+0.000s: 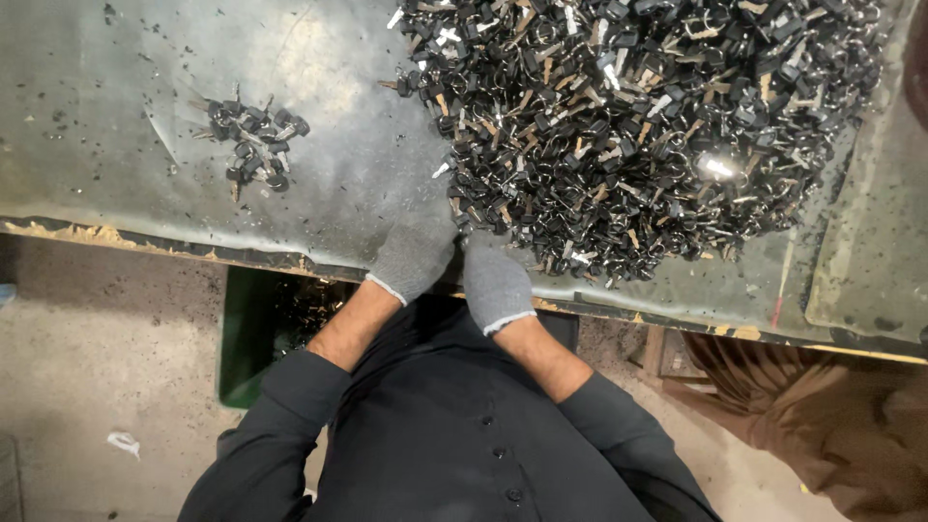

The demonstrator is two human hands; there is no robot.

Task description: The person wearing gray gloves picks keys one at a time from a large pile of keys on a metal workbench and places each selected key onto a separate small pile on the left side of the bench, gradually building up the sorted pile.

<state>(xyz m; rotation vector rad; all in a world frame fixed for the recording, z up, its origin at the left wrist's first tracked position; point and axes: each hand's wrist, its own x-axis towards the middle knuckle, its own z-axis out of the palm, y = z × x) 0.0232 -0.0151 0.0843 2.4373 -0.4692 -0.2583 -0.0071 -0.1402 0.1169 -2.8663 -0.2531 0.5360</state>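
Observation:
Both my hands wear grey knit gloves. My left hand (414, 254) rests on the near edge of the worn green-grey table (116, 106), just left of a big heap of black-headed keys (628, 126). My right hand (494, 280) sits beside it at the heap's near-left corner, fingers curled down among the nearest keys. What either hand holds is hidden by the gloves and the pile. A small separate cluster of keys (253, 140) lies on the table to the far left of my hands.
A green bin (246, 333) holding more dark pieces stands on the floor under the table edge, left of my body. A person in brown clothing (822, 425) is at the lower right. The floor is dusty concrete.

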